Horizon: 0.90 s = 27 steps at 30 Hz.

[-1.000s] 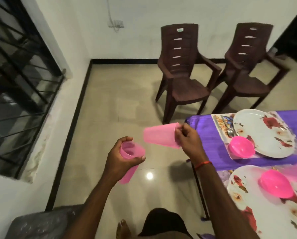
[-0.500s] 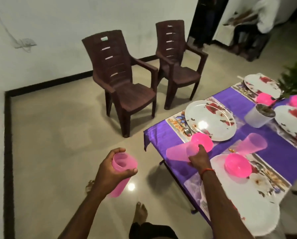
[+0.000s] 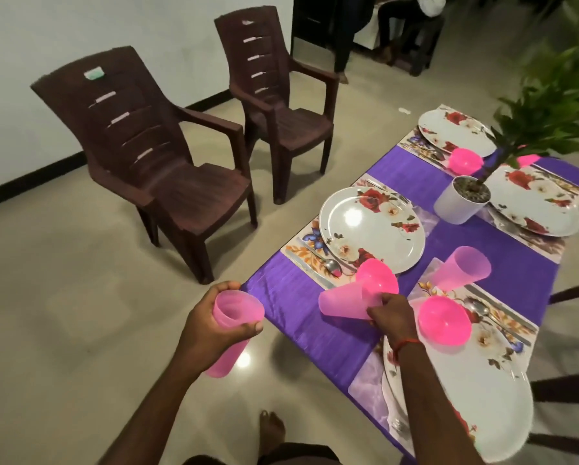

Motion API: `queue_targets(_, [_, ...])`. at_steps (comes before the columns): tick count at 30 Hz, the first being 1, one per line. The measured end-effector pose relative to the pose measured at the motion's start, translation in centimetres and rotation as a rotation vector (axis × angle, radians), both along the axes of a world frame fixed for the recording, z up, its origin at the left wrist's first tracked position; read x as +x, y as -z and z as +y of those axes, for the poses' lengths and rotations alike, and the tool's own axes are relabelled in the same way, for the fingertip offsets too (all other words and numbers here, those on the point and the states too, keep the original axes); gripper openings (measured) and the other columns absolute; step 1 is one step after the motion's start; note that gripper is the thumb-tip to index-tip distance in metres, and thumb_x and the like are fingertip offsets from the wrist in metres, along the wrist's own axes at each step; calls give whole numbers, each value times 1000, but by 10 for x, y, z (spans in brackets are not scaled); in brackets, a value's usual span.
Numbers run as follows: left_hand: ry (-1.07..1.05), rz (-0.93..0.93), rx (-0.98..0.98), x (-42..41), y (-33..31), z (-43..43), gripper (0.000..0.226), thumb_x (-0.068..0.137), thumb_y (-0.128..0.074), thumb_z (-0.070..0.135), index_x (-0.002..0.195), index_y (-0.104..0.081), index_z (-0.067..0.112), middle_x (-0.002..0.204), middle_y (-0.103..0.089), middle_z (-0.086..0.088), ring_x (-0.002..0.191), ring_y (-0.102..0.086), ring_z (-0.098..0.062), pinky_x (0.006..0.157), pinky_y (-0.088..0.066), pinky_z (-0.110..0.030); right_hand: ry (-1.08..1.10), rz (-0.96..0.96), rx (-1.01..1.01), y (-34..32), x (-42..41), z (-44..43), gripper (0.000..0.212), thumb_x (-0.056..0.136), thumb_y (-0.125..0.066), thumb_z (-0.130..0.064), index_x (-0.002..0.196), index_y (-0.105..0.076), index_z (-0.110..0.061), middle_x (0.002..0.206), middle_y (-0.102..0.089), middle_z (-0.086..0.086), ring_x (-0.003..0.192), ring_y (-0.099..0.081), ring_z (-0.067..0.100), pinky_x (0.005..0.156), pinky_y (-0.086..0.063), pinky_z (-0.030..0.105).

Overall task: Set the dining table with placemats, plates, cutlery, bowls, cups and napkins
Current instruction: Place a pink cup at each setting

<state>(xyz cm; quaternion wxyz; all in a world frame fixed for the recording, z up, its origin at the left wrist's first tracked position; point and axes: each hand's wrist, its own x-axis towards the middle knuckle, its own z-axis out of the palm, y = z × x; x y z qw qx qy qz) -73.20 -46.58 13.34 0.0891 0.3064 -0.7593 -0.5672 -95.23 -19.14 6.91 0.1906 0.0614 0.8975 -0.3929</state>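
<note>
A: Gripping what, exactly, is the right hand (image 3: 390, 313)?

B: It is pinching one pink cup (image 3: 343, 302). The cup is lying nearly level over the table (image 3: 291, 297) edge, its free end pointing left of the grip.

A: And the left hand (image 3: 211, 325)?

B: It is clasping a second cup (image 3: 236, 313) upright, well left and off the table. The right hand is nearer the placemat (image 3: 310, 250) just beyond its grip.

Both forearms reach forward from the lower edge, bare to the elbow. The left grip (image 3: 211, 327) curls round an upright cup (image 3: 237, 308), thumb on the near side and fingers behind. The right grip (image 3: 390, 317), with a red thread (image 3: 405, 344) at the wrist, pinches a second cup (image 3: 342, 302) held on its side. A bare foot (image 3: 272, 427) shows below.
</note>
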Motion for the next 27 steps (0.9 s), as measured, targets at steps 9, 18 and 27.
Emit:
queue_targets(9, [177,-40,-16,-62,-3,-32,106,34,-86,72,128,-57,34,122,-58,21,107,-60,-9,77,-52,-24,117,-6,-88,-8,-53,-19,42,79,-66,13,120,-68,4,98,-69,14,70,-73,31,52,-59,27])
queue_targets(18, [356,-72,-50,-138,-5,-103,116,28,-82,82,132,-51,39,122,-53,23,105,-57,-11,76,-56,-33,279,-29,-176,-4,-84,-31,53,89,-68,-3,140,-56,-13,126,-60,13,77,-69,24,51,-58,27])
queue_targets(27, [516,-37,-67,-197,-4,-143,104,37,-82,72,131,-53,37,125,-56,13,106,-59,-16,78,-55,-34,266,33,-39,-27,-42,-24,48,68,-69,-4,112,-63,-24,112,-65,12,94,-67,34,52,-55,28])
